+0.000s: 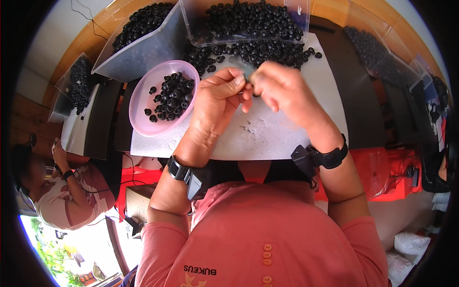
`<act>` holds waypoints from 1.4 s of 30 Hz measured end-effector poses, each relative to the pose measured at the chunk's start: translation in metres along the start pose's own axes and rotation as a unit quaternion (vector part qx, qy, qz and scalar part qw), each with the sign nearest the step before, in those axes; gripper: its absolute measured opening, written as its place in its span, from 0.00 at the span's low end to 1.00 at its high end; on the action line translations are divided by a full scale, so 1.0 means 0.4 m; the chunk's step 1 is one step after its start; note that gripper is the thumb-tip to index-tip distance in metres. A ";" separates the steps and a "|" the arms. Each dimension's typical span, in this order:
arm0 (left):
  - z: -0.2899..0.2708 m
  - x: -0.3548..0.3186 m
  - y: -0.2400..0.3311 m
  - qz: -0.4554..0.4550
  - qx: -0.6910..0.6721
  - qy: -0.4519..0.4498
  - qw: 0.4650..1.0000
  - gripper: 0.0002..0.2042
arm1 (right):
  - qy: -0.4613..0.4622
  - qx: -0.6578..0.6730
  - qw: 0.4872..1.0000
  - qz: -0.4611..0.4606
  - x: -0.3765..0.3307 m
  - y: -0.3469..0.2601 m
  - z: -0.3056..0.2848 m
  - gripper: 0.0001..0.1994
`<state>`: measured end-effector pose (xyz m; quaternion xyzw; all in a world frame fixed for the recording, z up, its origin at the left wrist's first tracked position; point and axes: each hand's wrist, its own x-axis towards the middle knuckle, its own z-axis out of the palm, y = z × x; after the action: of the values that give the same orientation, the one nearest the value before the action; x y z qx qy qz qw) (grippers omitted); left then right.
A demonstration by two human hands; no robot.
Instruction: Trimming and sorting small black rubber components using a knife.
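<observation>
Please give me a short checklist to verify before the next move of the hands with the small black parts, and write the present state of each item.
1. Both hands meet over the grey mat: ok, left hand and right hand touch at the fingertips.
2. A part is pinched between the fingers: cannot tell, it is mostly hidden.
3. Pink bowl within reach of the left hand: ok, it holds black parts.
4. Loose pile of black parts in front of the hands: ok, plenty there.
5. Clear bin behind the pile: ok, it holds parts.
</observation>
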<state>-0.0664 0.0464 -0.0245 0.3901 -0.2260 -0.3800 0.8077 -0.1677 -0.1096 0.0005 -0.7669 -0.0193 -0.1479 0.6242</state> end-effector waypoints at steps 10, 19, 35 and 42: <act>0.034 -0.012 -0.009 0.042 0.066 0.029 0.996 0.08 | 0.067 0.000 0.998 0.019 0.011 0.009 -0.004 0.18; 0.042 -0.033 0.015 0.117 0.210 0.033 0.970 0.07 | 0.113 0.067 0.989 0.062 0.012 0.004 -0.016 0.14; 0.030 -0.023 0.054 0.258 0.708 -0.022 0.657 0.08 | 0.174 0.116 0.977 -0.029 -0.007 -0.024 -0.040 0.11; -0.007 0.079 0.003 0.235 0.774 -0.094 0.580 0.12 | 0.170 0.110 0.979 -0.028 -0.001 -0.012 -0.048 0.11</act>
<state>-0.0449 0.0232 -0.0229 0.7629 -0.5927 0.1075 0.2348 -0.1729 -0.1268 0.0082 -0.6566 0.0492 -0.2904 0.6944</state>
